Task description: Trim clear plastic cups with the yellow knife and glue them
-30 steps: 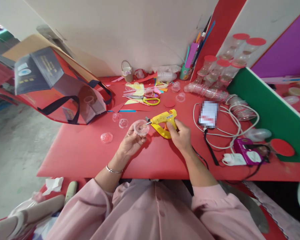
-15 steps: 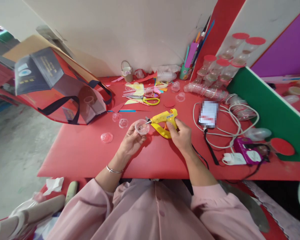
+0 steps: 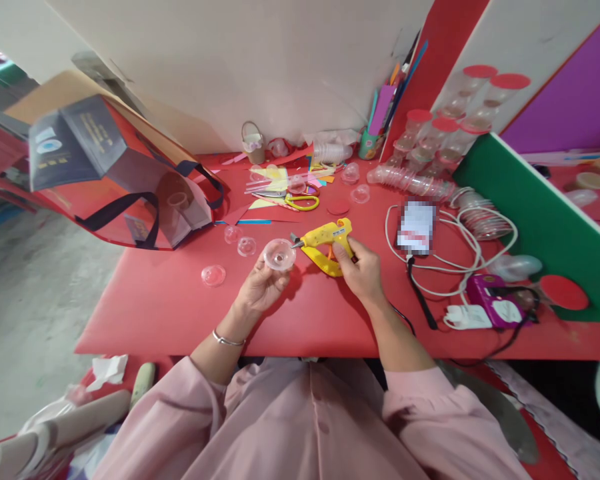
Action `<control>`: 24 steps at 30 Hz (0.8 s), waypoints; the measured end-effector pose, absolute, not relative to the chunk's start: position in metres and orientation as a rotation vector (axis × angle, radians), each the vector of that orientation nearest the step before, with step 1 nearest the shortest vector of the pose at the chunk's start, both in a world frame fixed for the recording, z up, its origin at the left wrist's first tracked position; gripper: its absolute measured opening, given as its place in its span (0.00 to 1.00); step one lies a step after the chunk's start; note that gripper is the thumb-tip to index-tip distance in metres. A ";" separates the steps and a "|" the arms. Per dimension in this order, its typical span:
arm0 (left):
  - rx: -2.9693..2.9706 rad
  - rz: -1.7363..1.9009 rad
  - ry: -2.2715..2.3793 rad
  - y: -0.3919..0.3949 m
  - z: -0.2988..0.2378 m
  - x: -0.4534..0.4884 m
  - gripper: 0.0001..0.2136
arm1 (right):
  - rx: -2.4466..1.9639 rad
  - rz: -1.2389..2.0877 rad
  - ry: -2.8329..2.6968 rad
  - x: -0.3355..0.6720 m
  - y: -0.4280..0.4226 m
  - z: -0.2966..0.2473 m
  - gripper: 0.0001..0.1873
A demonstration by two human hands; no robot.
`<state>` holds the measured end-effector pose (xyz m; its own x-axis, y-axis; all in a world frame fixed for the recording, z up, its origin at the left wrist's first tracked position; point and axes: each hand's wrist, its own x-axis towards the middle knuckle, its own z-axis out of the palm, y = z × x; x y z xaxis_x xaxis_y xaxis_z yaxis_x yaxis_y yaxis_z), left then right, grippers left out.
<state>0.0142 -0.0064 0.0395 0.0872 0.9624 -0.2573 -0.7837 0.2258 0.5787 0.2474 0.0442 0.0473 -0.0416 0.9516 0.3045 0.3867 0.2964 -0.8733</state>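
Note:
My left hand (image 3: 261,288) pinches a small clear plastic cup (image 3: 279,254) and holds it just above the red table (image 3: 170,307). My right hand (image 3: 363,270) grips the handle of a yellow glue gun (image 3: 326,241). The gun's metal tip touches the right edge of the cup. A black cord runs from the gun down past my right wrist.
Three clear cups (image 3: 213,275) lie left of my hands. Yellow scissors (image 3: 303,201) and paper scraps sit behind. A red bag (image 3: 120,180) stands at the left. White cables (image 3: 460,267), a purple device (image 3: 490,300) and stacked clear containers (image 3: 430,147) fill the right side.
The cup in my left hand has turned and shifted slightly left and up, its rim now facing more toward the camera. The glue gun has stayed almost still.

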 end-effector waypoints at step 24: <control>0.303 1.269 0.612 -0.007 0.041 0.015 0.35 | -1.211 0.777 -1.586 0.248 0.044 0.048 0.25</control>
